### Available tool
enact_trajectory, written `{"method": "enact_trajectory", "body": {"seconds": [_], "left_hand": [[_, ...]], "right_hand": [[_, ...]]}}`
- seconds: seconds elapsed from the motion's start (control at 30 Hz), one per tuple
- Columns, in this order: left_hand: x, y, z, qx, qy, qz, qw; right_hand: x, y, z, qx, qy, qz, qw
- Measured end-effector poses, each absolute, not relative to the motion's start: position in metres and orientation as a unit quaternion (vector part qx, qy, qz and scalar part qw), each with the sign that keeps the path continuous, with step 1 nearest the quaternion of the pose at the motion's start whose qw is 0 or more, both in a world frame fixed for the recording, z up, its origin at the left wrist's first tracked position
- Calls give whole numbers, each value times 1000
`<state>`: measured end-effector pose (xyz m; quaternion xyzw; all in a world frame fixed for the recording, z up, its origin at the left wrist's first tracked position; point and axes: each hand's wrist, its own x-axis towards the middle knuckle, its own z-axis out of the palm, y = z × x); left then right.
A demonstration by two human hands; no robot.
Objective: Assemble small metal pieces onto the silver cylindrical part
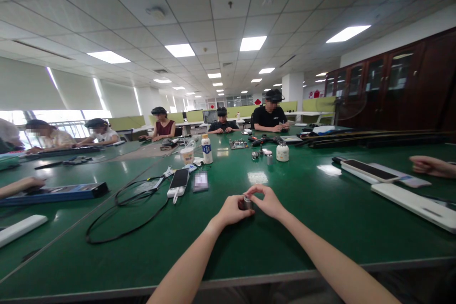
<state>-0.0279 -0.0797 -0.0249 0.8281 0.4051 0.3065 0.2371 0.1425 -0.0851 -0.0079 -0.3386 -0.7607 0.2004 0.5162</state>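
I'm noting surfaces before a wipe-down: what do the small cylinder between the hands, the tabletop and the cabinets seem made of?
Small cylinder: probably metal, from its grey sheen, though partly hidden.
Tabletop: glossy green, mirroring the ceiling lights; perhaps paint or a plastic cover.
Cabinets: likely varnished wood or veneer, dark reddish brown, with apparently glass panes.

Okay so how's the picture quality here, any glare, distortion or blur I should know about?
Head view: ceiling lights mirrored as bright patches on the glossy green table; the room bends in a wide-angle way toward the edges; the small metal cylinder between your hands is too small and soft for fine detail.
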Motion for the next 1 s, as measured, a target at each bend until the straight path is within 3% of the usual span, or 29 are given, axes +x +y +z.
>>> {"method": "enact_trajectory", "body": {"seconds": [0.2,0.47,0.73,1.0], "left_hand": [[-29,-80,-23,835,397,306,224],[-28,-80,-25,831,400,308,232],[-28,-82,-22,836,401,305,219],[-28,-82,-21,836,401,298,228]], "right_hand": [[146,-84,-4,-382,-694,193,579],[142,-89,-6,-350,-749,195,528],[158,-61,-18,-396,-684,149,594],[193,-30,-54,-516,-692,179,472]]}}
